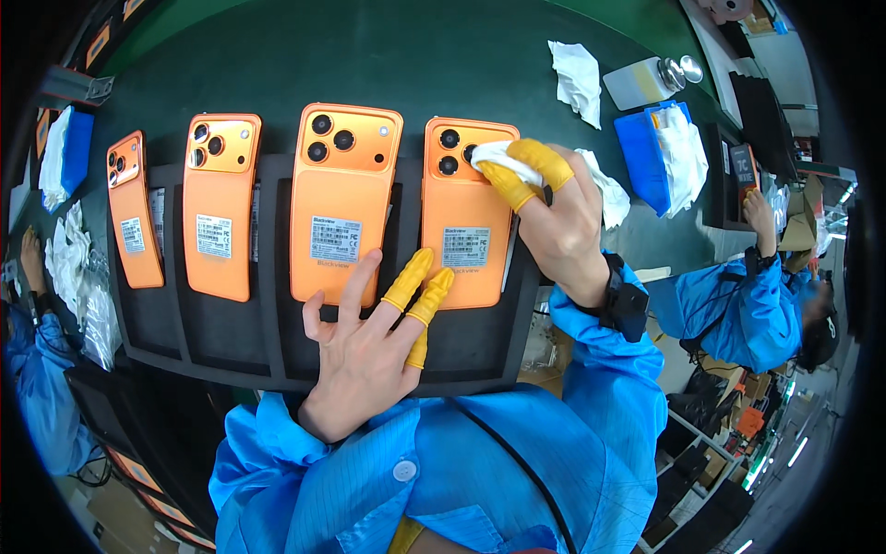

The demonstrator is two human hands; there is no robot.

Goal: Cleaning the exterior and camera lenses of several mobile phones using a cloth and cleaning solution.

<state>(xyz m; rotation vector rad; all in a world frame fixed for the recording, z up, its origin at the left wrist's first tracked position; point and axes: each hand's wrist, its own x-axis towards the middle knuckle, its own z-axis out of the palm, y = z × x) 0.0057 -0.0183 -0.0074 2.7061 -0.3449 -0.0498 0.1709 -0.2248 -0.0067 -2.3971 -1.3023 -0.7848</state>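
A: What do we enter as item one?

B: We enter one orange phone point(457, 208), back up, lenses toward its far end, pale label below. It lies at the right end of the black tray point(221, 325), its top reaching past the tray's far edge.

A: And the hands, as we find them?

B: Right hand point(565, 226): grasping a folded white cloth point(496, 152) between yellow-covered fingers, against the phone's lenses. Left hand point(363, 367): fingers spread, grasping nothing, yellow-covered fingertips at the phone's near left corner, a bare fingertip over its neighbour.

A: Remainder of the tray?

B: We count three matching phones point(341, 198) in a row toward the left edge, backs up.

A: Beyond it?

B: On our green tabletop point(369, 55): toward the far right corner, one crumpled white sheet point(577, 81) and a pale bottle point(635, 86), metal-topped; by the right edge, one blue bin point(641, 159) of white cloths.
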